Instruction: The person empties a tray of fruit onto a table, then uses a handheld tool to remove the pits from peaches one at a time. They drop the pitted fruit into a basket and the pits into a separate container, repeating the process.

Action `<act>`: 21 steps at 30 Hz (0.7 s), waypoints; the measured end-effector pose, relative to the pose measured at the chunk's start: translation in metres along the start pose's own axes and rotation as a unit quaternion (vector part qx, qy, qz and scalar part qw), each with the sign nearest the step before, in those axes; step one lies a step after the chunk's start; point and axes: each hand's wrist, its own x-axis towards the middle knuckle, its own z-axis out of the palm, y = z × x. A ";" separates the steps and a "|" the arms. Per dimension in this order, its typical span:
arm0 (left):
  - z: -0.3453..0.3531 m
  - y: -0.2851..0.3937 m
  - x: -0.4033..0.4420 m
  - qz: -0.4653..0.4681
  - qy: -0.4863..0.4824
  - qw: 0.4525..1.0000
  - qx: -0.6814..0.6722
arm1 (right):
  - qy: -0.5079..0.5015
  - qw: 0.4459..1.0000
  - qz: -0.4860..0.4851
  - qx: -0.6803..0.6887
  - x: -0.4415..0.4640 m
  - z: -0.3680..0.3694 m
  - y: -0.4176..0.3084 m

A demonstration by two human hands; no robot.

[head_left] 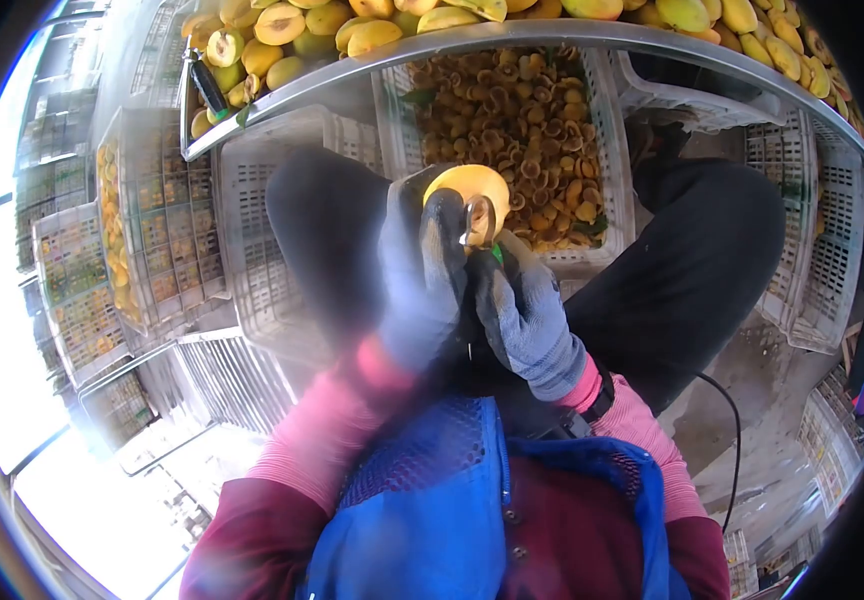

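My left hand (417,275), in a grey glove with dark palm and fingers, is closed around a halved yellow fruit (472,182) that looks like a peach. The cut side faces up. My right hand (532,325), gloved the same way, grips a pitting knife (486,212) with a curved metal loop blade. The loop is at the middle of the fruit half, by the brownish pit area. A bit of green shows on the handle; the rest is hidden by my fingers. Both hands are close together above my lap.
A metal-rimmed table (512,32) across the top carries many yellow fruits, some halved. Another dark-handled tool (209,88) hangs at its left corner. Between my knees stands a crate (607,150) of brownish pits and scraps. Plastic crates (167,220) stand left and right. A black cable (735,430) runs at right.
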 end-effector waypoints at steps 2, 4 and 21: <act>0.001 0.005 0.001 0.014 0.015 1.000 -0.001 | 0.023 0.999 -0.017 -0.021 -0.006 0.007 0.008; 0.006 0.022 0.009 -0.073 0.057 0.986 -0.139 | 0.026 1.000 -0.007 -0.005 -0.009 0.009 0.010; -0.004 0.002 0.030 -0.142 -0.101 0.965 -0.196 | 0.013 0.980 0.092 0.174 -0.022 0.011 0.033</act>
